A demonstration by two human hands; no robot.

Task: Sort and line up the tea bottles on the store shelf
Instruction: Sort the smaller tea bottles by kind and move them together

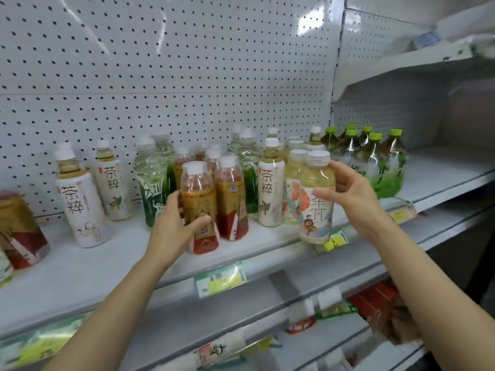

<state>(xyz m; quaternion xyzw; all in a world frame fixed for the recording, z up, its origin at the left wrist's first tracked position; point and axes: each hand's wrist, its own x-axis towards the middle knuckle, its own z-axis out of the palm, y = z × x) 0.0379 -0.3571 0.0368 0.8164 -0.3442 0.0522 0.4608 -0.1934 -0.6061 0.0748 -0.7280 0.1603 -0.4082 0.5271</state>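
My left hand [174,228] curls around a red-and-gold tea bottle [199,210] standing near the front edge of the shelf [88,266]. My right hand [353,194] grips a pale yellow tea bottle [316,199] at the shelf's front edge, thumb on its label, fingers behind. More bottles stand behind them.

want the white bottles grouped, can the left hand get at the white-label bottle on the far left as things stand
Probably not yet: the left hand is gripping the gold-and-red bottle. Otherwise the white-label bottle stands unobstructed at the shelf front.
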